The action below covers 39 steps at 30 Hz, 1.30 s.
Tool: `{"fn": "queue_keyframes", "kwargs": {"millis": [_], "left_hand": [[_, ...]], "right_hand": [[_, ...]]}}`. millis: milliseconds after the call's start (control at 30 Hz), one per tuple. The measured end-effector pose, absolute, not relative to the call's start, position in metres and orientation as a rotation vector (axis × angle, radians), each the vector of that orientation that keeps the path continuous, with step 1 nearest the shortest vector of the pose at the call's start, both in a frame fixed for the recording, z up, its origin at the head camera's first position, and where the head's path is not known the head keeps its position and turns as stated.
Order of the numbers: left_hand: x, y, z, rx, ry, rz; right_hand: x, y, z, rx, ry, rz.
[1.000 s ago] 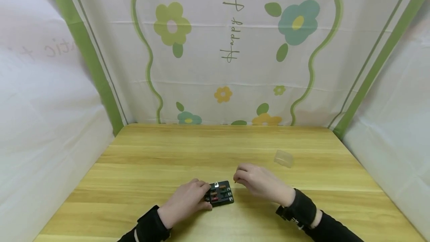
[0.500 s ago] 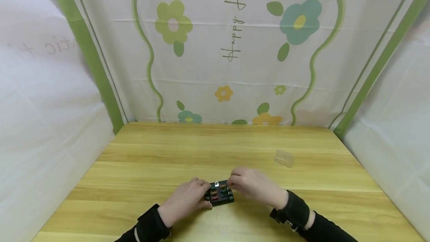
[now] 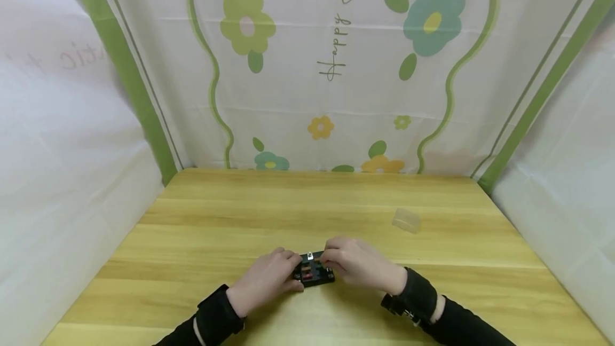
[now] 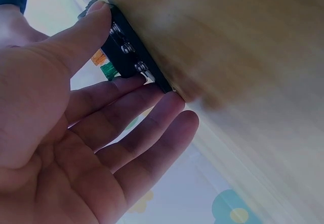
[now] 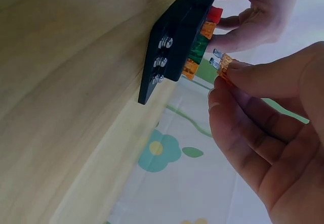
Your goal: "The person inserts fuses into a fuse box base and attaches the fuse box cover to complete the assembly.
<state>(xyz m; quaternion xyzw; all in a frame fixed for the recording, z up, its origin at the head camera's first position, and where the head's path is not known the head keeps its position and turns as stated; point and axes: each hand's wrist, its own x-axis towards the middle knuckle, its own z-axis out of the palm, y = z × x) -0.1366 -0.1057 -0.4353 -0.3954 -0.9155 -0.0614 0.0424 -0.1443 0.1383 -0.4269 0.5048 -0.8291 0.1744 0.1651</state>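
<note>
A black fuse box [image 3: 312, 280] lies on the wooden table in the head view. My left hand [image 3: 266, 282] grips its left end, thumb at the near edge and fingertips at the far edge. From the right, my right hand [image 3: 362, 265] reaches over the box. In the right wrist view its thumb and forefinger pinch an orange blade fuse [image 5: 224, 65], metal prongs toward the box and a small gap apart from it. A red fuse [image 5: 215, 15], a green fuse [image 5: 199, 48] and orange fuses [image 5: 190, 69] sit in the box. Screw terminals [image 5: 161, 62] line its side.
A clear plastic cover [image 3: 406, 220] lies on the wooden table [image 3: 240, 218], behind and right of the hands. A white flowered cloth [image 3: 288, 68] hangs at the table's far edge, and white cloth walls flank both sides.
My right hand has moved left, from beside the fuse box to over it, with the fuse pinched. My left hand stays on the box. The head view has tilted slightly.
</note>
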Motion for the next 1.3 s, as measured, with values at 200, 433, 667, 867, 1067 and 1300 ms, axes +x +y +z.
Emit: {"fn": "queue_keyframes", "kwargs": {"millis": [200,433,667,867,1067,1300], "left_hand": [[-0.137,-0.108,-0.435,-1.209,-2.790,-0.179],[-0.139,-0.105,-0.435,-1.214,-2.798,-0.200],[-0.138,-0.107,-0.435,-1.209,-2.790,-0.189],[-0.137,-0.106,-0.435,-1.210,-2.792,-0.194],[-0.136,-0.106,-0.435,-1.206,-2.786,-0.193],[-0.135,-0.105,-0.435,-1.204,-2.795,-0.198]], "right_hand": [[-0.144,0.134,-0.427,1.445,-2.377,0.473],[-0.144,0.132,-0.428,1.446,-2.397,0.407],[-0.144,0.126,-0.429,1.484,-2.402,0.340],[-0.142,0.124,-0.430,1.497,-2.437,0.312],[-0.141,0.122,-0.428,1.488,-2.460,0.307],[-0.141,0.119,-0.430,1.484,-2.495,0.268]]}}
